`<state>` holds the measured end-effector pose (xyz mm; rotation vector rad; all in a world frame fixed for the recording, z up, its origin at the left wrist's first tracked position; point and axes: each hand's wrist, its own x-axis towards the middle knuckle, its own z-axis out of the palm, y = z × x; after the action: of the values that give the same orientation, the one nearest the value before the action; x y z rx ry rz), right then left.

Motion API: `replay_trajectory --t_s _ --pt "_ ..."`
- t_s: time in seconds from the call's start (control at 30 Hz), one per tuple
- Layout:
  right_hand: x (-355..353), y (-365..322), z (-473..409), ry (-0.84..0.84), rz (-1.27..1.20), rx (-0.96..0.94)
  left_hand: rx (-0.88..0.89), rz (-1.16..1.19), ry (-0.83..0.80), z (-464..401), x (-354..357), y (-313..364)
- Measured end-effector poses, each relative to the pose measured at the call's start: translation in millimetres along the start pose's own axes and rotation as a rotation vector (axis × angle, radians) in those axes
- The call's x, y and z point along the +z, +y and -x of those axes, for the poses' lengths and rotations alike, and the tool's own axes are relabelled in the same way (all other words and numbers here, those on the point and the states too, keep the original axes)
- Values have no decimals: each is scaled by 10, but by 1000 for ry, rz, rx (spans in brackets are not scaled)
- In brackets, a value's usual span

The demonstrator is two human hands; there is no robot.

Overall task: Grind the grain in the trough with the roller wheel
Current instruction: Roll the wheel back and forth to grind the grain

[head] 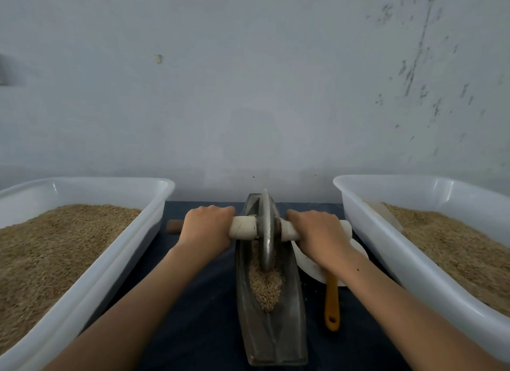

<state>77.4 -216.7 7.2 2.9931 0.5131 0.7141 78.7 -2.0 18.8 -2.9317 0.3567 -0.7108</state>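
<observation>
A long grey metal trough (273, 332) lies lengthwise on the dark cloth in the middle. Tan grain (265, 283) fills its near-middle groove. The metal roller wheel (267, 230) stands upright in the trough's far half, its lower edge in the grain. A pale handle (242, 230) runs through the wheel to both sides. My left hand (207, 228) grips the handle left of the wheel. My right hand (317, 232) grips it right of the wheel. The handle's brown left tip (173, 227) sticks out past my left hand.
Two large white plastic tubs of grain flank the trough, one at the left (116, 260) and one at the right (392, 249). A white dish (309, 268) with a yellow-handled tool (331, 307) lies under my right forearm. A pale wall rises close behind.
</observation>
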Motion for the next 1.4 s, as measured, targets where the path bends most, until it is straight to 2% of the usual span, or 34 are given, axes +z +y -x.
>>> replay_trajectory --t_s 0.1,0.23,0.3,0.4,0.5,0.67,0.73,0.8,0.87,1.0,1.1,1.2,1.27,1.4 --pt "-85 -15 -16 -87 3 -3 14 -7 -144 -14 -48 -31" --pt "-255 -24 -48 -347 14 -21 11 44 -401 -28 -135 -59" --pt "-290 -21 -50 -419 10 -28 17 57 -445 -34 -155 -67" --pt "-285 -28 -46 -404 2 -21 14 66 -457 -39 -145 -75" --pt "-225 -43 -42 -289 16 -2 -3 46 -396 -30 -112 -62" --pt "-53 -41 6 12 -8 16 -12 -12 -76 -5 -43 -13" --pt "-20 -30 23 43 -30 17 -6 -31 -11 11 -27 0" --pt "-38 -27 26 24 -29 11 3 -33 -17 10 -19 -2" --pt "-105 -33 6 -52 -5 5 7 -11 -110 -5 -41 -20" --pt "-284 -32 -49 -325 13 -37 9 67 -426 -21 -151 -73" --pt "-338 -27 -20 -436 -6 -48 7 74 -514 -10 -186 -74" --pt "-299 -52 -15 -378 20 -20 -8 57 -457 -15 -164 -58" --pt "-242 -71 -16 -267 29 6 -22 46 -373 -9 -132 -46" --pt "-73 -52 19 10 -20 20 -29 -18 -63 16 -59 9"
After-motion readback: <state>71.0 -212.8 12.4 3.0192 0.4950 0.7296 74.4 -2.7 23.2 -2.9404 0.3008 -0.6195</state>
